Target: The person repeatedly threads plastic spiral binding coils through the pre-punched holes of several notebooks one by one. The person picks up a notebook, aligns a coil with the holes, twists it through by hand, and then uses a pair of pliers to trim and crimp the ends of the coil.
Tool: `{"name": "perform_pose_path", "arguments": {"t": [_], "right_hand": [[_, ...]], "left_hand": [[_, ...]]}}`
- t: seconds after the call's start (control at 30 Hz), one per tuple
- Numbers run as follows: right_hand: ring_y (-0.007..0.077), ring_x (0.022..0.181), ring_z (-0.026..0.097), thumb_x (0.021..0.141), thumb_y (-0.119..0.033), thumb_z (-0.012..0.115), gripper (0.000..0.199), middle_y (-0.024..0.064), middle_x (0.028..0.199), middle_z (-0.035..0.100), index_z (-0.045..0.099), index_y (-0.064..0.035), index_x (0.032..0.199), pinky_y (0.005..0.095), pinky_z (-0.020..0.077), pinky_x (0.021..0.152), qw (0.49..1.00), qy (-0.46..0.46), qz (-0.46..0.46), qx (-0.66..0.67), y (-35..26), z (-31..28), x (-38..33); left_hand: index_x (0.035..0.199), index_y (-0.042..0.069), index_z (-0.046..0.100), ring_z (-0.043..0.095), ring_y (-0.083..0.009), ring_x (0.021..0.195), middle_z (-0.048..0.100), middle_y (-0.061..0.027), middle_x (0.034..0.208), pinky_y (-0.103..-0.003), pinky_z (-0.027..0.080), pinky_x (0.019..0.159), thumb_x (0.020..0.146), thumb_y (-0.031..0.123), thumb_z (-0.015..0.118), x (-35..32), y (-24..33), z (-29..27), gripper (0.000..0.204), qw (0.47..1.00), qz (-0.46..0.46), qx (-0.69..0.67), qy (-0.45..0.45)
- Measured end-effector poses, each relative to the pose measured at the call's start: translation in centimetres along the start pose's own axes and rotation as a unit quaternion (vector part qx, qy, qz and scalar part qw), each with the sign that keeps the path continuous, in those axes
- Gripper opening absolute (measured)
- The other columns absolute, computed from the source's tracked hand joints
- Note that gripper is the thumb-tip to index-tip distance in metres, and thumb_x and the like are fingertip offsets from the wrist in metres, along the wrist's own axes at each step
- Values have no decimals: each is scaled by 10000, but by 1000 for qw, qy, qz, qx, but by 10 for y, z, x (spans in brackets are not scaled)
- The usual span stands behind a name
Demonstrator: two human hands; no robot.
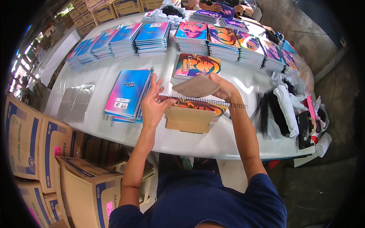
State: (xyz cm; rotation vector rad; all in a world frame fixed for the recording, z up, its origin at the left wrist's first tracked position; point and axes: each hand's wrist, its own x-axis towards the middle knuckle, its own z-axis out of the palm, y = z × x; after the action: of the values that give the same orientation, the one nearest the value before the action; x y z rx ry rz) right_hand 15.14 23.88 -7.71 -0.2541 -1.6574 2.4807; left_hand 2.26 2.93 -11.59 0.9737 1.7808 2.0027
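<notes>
My left hand point(153, 103) rests with fingers spread against the spiral edge of a short stack of blue and pink notebooks point(127, 93), and its thumb touches a spiral notebook with an orange cartoon cover point(195, 104) lying in front of me. My right hand point(224, 88) holds a brown cardboard sheet point(195, 87) lifted above that notebook. A second brown cardboard piece point(189, 119) lies on the notebook's near side. Another colourful notebook point(197, 65) lies just beyond.
Rows of stacked notebooks point(152, 38) line the far side of the white table point(190, 144). Clear plastic sleeves point(75, 102) lie at left, black and white spiral bindings point(279, 110) at right. Cardboard boxes point(42, 144) stand at lower left. Another person's hands point(228, 7) work at the far end.
</notes>
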Motion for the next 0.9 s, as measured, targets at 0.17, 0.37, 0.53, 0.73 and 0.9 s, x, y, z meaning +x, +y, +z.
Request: {"name": "perform_pose_path", "arguments": {"t": [0.17, 0.37, 0.53, 0.73, 0.9], "right_hand": [[156, 947, 562, 831, -544, 648, 637, 94, 1074, 646, 655, 25, 1117, 286, 459, 810, 938, -86, 41, -334, -11, 4, 17], [192, 1046, 572, 822, -549, 650, 666, 126, 1103, 643, 647, 37, 1137, 301, 454, 881, 949, -97, 29, -300, 6, -3, 33], [211, 1041, 577, 822, -568, 641, 653, 140, 1104, 650, 664, 9, 1126, 302, 455, 861, 906, -119, 21, -405, 0, 15, 39], [199, 885, 620, 842, -537, 620, 578, 152, 952, 687, 694, -18, 1087, 319, 484, 750, 879, 40, -47, -474, -18, -27, -9], [316, 904, 638, 800, -478, 673, 477, 209, 920, 676, 725, -59, 1023, 405, 484, 776, 727, 256, 32, -636, 2, -125, -59]], "left_hand": [[1503, 148, 224, 514, -271, 1202, 383, -228, 1441, -296, 537, 854, 657, -71, 798, -1, -4, -3, 1045, 999, -13, -38, 7], [1512, 177, 179, 538, -216, 1152, 329, -208, 1478, -273, 554, 847, 691, -111, 752, -1, -6, -2, 1042, 998, -1, -59, 10], [1512, 118, 165, 541, -213, 1121, 329, -234, 1469, -292, 524, 873, 712, -27, 788, 0, -11, -5, 1024, 998, 1, -61, 6], [1392, 3, 414, 523, -245, 1202, 475, -183, 1385, -341, 448, 972, 880, 416, 628, 13, -12, -23, 692, 974, -36, -8, -224], [1314, -36, 507, 536, -265, 1208, 566, -147, 1300, -355, 458, 972, 928, 451, 555, 29, 26, -9, 624, 968, -24, -71, -238]]}}
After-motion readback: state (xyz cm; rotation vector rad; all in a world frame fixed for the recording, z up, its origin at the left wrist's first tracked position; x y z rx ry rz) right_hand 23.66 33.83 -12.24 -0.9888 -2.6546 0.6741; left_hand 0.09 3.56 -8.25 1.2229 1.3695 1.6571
